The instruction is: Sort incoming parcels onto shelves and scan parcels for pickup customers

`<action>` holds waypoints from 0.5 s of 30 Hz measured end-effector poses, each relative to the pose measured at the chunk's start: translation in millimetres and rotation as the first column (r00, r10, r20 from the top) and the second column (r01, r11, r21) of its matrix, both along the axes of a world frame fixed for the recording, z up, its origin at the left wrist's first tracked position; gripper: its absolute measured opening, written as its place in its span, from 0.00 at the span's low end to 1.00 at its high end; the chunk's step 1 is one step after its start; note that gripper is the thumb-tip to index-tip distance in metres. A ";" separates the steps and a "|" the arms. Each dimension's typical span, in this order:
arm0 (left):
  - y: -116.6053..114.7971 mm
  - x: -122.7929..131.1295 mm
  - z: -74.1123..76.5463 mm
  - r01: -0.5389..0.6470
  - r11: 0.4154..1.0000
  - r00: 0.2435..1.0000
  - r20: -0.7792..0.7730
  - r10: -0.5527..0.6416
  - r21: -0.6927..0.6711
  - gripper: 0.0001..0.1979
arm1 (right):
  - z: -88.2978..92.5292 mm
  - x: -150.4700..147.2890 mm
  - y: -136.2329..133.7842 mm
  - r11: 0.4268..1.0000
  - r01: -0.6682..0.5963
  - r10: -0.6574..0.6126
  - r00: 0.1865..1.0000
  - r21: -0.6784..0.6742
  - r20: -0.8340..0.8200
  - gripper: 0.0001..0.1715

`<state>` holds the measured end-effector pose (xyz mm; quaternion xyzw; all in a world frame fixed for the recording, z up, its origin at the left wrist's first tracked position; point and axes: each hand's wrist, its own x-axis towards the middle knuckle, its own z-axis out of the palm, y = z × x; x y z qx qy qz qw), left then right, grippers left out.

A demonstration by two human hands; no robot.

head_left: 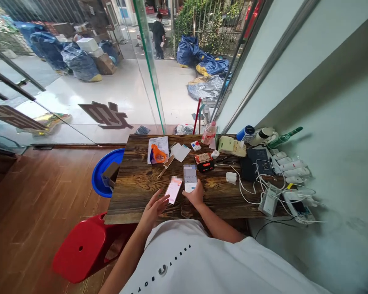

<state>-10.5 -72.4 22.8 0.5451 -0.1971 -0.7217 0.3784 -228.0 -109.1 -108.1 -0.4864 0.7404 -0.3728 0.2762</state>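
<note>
- Two phones lie flat before me on the wooden table, side by side and nearly touching: the pink-screened phone tilted to the left, the white phone upright beside it.
- My left hand is open, fingers spread and loose, the tips just at the lower corner of the pink-screened phone; it has hold of nothing.
- My right hand sits at the bottom end of the white phone, touching it. Its back faces the camera, so I cannot tell whether the fingers are closed on the phone or only resting against it.
- Both screens are lit, so I judge the work is reading or tapping across the pair. Light fingertip touches serve best; pressing hard would slide a phone on the wood.
- Squaring the tilted phone to its neighbour would make the screens easier to compare.
- The wooden-handled tool lies just beyond the phones and the charger cables trail off to the right, so I should move my wrists low and short.
</note>
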 end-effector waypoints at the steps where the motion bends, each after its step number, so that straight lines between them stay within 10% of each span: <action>1: -0.1 4.9 -2.7 0.002 1.000 1.000 -0.011 -0.002 0.029 0.34 | -14.9 -17.4 -5.7 0.999 0.042 -0.042 0.997 -0.009 -0.072 0.53; 7: 4.7 51.8 -41.9 -0.190 0.961 0.981 0.086 0.176 0.199 0.19 | -75.8 -95.9 -20.0 0.991 0.125 -0.110 0.967 0.051 -0.232 0.54; 15: 64.5 108.8 -90.2 -0.405 0.810 0.914 0.173 0.366 0.425 0.07 | -102.7 -125.8 -3.1 0.997 0.006 -0.019 0.983 -0.076 -0.181 0.37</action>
